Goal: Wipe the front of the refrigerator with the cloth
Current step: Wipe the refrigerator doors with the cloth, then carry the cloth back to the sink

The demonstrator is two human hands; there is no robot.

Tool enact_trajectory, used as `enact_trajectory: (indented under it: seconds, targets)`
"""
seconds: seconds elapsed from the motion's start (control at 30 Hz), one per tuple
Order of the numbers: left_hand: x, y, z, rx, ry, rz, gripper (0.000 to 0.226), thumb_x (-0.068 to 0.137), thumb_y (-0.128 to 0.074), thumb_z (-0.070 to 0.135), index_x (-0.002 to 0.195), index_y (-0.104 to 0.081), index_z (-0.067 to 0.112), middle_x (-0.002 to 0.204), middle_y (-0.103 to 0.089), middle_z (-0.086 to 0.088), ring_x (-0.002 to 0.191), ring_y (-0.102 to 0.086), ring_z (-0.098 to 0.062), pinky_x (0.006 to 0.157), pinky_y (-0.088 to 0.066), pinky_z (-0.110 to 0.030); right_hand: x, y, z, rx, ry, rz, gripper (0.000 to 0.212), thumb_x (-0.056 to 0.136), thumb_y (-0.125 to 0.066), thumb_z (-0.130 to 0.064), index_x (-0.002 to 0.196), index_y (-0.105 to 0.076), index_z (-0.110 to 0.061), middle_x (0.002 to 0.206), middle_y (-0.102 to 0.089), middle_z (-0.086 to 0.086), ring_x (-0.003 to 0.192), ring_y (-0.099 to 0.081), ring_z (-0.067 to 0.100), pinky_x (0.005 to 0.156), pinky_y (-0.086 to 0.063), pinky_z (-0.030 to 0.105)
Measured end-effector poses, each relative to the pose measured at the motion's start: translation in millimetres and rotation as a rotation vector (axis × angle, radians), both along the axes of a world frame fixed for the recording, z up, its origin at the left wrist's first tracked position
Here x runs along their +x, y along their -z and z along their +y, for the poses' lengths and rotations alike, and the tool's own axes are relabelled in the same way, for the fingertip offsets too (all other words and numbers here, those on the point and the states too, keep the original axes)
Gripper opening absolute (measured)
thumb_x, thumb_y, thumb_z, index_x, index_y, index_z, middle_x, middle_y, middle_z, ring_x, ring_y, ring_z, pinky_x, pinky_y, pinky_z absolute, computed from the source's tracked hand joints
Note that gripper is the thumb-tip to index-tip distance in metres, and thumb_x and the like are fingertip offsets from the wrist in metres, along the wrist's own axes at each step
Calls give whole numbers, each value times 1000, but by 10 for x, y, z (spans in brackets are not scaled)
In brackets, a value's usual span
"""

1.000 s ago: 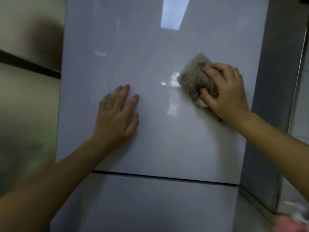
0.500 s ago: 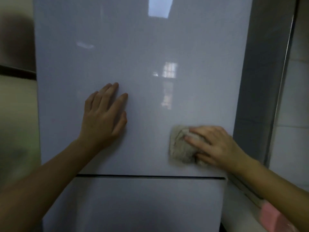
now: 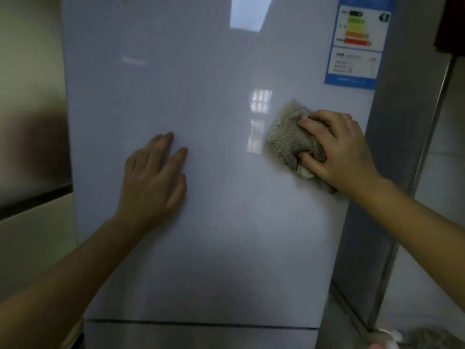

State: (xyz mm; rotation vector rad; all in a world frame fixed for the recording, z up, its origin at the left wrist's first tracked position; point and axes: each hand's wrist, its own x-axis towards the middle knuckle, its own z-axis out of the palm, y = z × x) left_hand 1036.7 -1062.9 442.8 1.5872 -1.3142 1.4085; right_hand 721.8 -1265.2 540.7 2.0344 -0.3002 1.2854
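Two bare forearms enter from the lower corners of the view, one from each side. No sleeve, cuff, watch, bracelet or glove shows on either arm, from wrist to frame edge. The left hand (image 3: 153, 182) is bare, with no ring on the fingers that show; its nails look short, though the picture is soft. The right hand (image 3: 339, 149) is also bare and ringless, its knuckles plain. The rest of the person lies outside the view.
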Motion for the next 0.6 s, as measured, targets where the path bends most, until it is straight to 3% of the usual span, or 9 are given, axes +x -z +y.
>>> enact_trajectory:
  seconds: [0.13,0.3,0.37,0.5,0.6]
  targets:
    - [-126,37,41,77,13,104,54,94,-45,36,142,-50,11,158,-35,-18,146,-34,-36,114,-30,-47,221,240,154,144,-70,-48,57,84,-71,-37,132,-61,-9,131,-56,18,116,-54,37,94,-41,44]
    - [-195,33,106,185,5,163,56,96,-43,37,145,-44,11,160,-29,-19,149,-28,-35,116,-29,-49,426,1141,356,177,-125,186,47,86,-73,-34,128,-67,-13,125,-62,15,111,-58,34,89,-50,45]
    - [-236,47,164,228,14,207,55,96,-43,37,144,-45,11,161,-29,-17,149,-28,-34,113,-32,-48,417,1441,460,277,-124,234,46,84,-75,-27,128,-67,-14,124,-62,12,109,-59,32,88,-52,44]
    - [-434,410,386,338,18,354,53,95,-43,38,141,-48,12,154,-40,-16,138,-43,-35,105,-39,-46,211,2093,874,743,-120,103,44,85,-73,-23,128,-64,-18,122,-57,2,108,-57,23,82,-55,38]
    - [-664,1005,632,518,13,543,56,95,-36,44,142,-47,15,145,-51,-12,130,-50,-34,103,-41,-46,-60,2706,1338,1190,-138,-33,39,89,-72,-24,127,-62,-24,121,-56,-9,104,-58,8,84,-49,22]
